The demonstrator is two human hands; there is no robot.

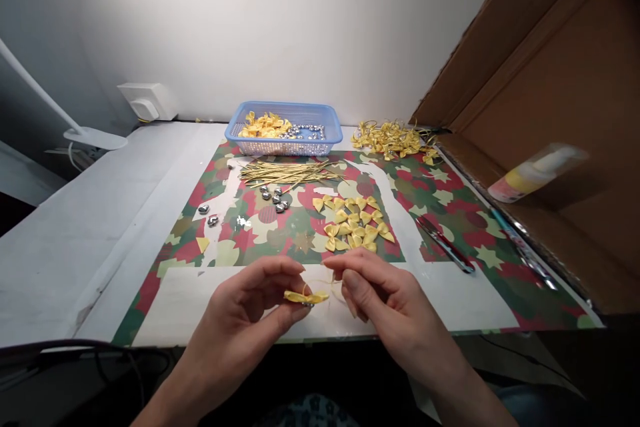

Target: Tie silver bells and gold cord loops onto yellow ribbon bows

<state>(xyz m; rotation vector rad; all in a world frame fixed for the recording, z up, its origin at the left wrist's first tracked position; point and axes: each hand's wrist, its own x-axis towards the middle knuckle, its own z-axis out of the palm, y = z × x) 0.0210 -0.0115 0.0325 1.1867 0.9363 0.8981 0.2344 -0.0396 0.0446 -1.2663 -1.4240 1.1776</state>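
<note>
Left hand (250, 300) pinches a small yellow bow (306, 296) between thumb and fingers, near edge of the worktop (75, 227), above the white sheet. Right hand (380, 293) nips a thin gold thread at the bow's middle; thread barely visible. Risk: so fine a thread could slip from the fingertips, or the bow twist and drop off the near edge. Farther out: loose bows (353, 223), gold ties (287, 173), silver hearts (274, 197), blue basket (285, 143). A sweeping sleeve could scatter them.
</note>
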